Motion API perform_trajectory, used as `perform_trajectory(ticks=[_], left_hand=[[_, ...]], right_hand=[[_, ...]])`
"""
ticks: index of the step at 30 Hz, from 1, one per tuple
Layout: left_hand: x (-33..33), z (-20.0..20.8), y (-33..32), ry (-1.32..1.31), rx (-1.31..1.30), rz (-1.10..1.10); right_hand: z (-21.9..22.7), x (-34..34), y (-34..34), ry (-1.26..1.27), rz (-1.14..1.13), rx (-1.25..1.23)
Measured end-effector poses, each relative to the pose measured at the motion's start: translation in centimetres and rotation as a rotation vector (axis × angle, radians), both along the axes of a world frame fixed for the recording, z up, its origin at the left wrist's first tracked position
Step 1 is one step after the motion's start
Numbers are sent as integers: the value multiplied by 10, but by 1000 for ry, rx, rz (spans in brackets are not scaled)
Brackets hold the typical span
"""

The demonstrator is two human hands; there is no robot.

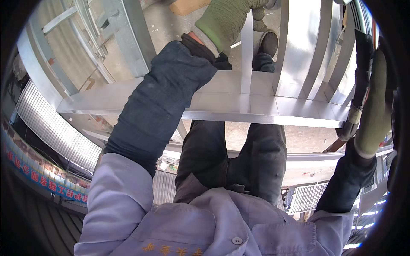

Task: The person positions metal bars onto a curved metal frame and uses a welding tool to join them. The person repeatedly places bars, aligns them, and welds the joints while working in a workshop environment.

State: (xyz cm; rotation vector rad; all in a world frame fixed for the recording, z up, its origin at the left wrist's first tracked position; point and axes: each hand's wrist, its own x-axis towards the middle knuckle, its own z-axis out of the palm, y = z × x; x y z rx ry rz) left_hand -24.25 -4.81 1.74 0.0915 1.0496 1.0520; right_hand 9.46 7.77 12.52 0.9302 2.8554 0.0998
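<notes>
My left hand (228, 19), in a green knitted glove, reaches to the top middle of the head view. Its fingers curl round a slim upright silver metal bar (246, 55) of a frame. That bar meets a wide flat silver rail (218, 100) that crosses in front of my legs. At the far right edge, my right hand (373, 111) wears a green glove too. Close alongside it runs a black-wrapped, tube-like thing (363, 68) with a greyish-brown lower end. The dark rim of the picture hides the right fingers, so their grip does not show.
Several broad silver slats (297, 47) rise from the rail at the right. More metal framing (132, 38) stands at the upper left. A dark shoe (268, 43) rests on the floor beyond the rail. Ribbed metal sheeting (55, 123) lies at the left, with brown cardboard (188, 6) at the top.
</notes>
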Motion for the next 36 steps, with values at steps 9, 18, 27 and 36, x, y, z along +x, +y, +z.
perform_trajectory(ticks=[9,18,27,36], left_hand=[[-1,-5,-1,87,-75,-21],[2,-4,-3,179,-170,0],[-10,-29,-14,151,146,-60],[1,-13,-14,281,-46,51]], right_hand=[[-34,-19,14,95,-334,-170],[-27,-54,-2,263,-431,-126],[-18,-81,2,440,-352,-239],[-30,-135,10,751,-182,-90]])
